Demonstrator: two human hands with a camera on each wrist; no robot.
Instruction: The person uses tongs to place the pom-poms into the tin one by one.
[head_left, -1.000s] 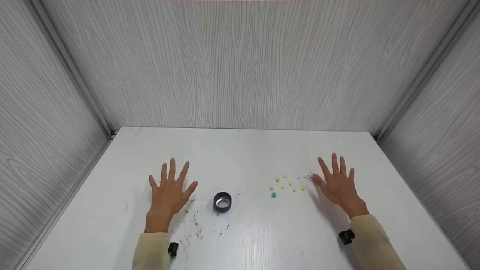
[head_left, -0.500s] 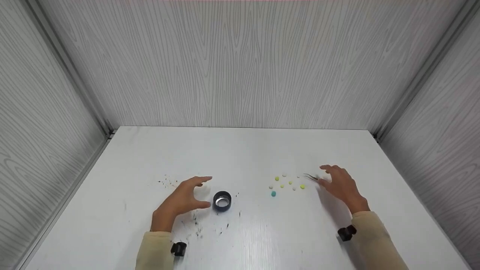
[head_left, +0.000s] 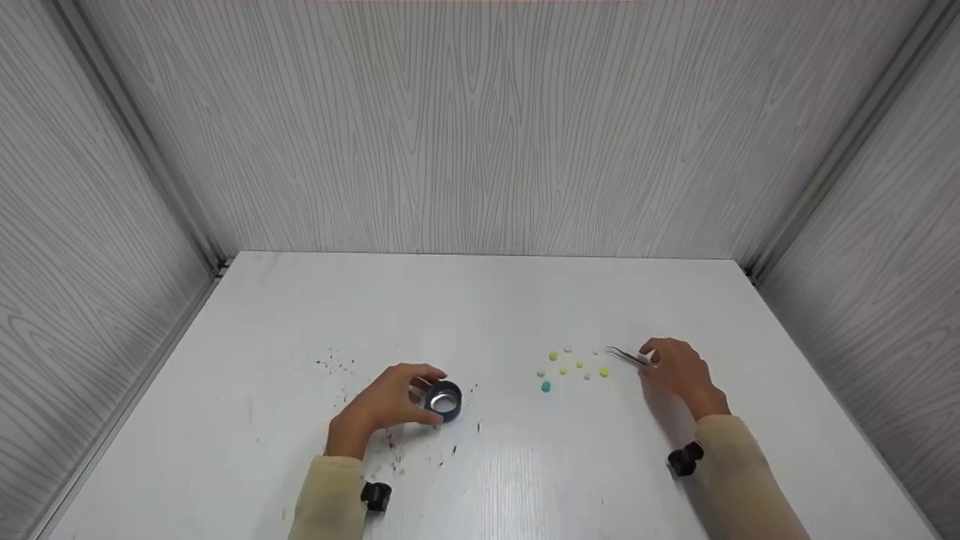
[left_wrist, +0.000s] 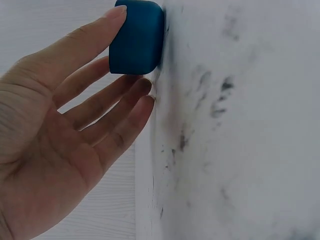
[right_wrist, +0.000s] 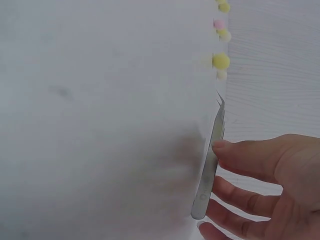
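A free lane ran along the worktop's [head_left: 480, 300] far edge. Another passed between the blue container [head_left: 445, 403] and colored balls [head_left: 604, 372] to the near edge; between balls and right edge, tweezers [head_left: 627, 356] and the right hand [head_left: 681, 373] blocked passage.

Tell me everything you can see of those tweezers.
The tweezers are slim, silvery and metal-looking, with fine, bent tips slightly apart and a blunt, rounded back end bearing a small, faint round mark. They lie slantwise at the white table, tips toward the small coloured pieces. The right hand holds them between thumb and fingers; I can't tell whether they are lifted at all.
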